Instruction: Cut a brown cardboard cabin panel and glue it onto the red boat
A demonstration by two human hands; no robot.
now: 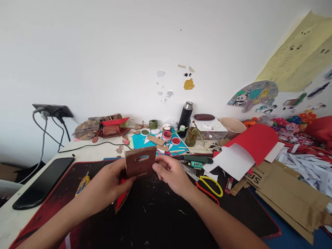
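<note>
My left hand [110,181] grips an upright brown-painted cardboard piece [137,167], thumb in front and fingers at its left edge. A narrow rectangular slot is cut through its upper part, and its lower edge looks rough. My right hand [171,173] is closed at the piece's right edge, thumb and forefinger against it; its other fingers curl inward. Below my left hand shows a pointed red piece with a cardboard edge [121,199], partly hidden by that hand. A yellow tube [83,184] lies left of my left forearm.
A black mat [160,221] bears paper scraps. Scissors [211,186] lie right of my right hand. Behind are paint jars [167,136], a black flask [185,117] and a brown model boat [111,130]. A phone [44,181] lies left; red paper [256,141] and cardboard [290,197] lie right.
</note>
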